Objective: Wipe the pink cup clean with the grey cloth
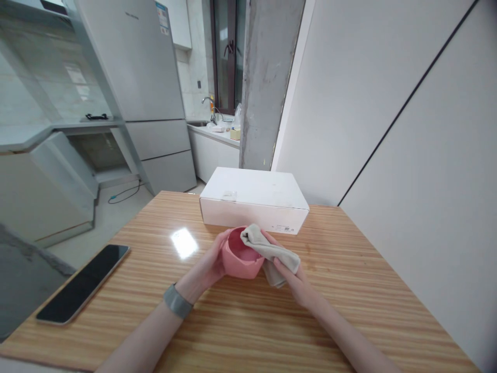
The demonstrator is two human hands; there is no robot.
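A small pink bowl (239, 261) is held just above the wooden table (248, 321), tilted toward me. My left hand (212, 264) is wrapped round its left side, with a grey band on the wrist. My right hand (295, 282) grips a beige cloth (267, 248) that drapes over the bowl's right rim and partly into it. The cloth hides the bowl's right side and most of my right fingers.
A white flat box (254, 199) lies just behind the bowl. A black phone (83, 284) rests near the table's left edge. A white wall runs along the right. A grey fridge (143, 88), a counter with a sink (212, 124) and a concrete pillar (267, 77) stand beyond.
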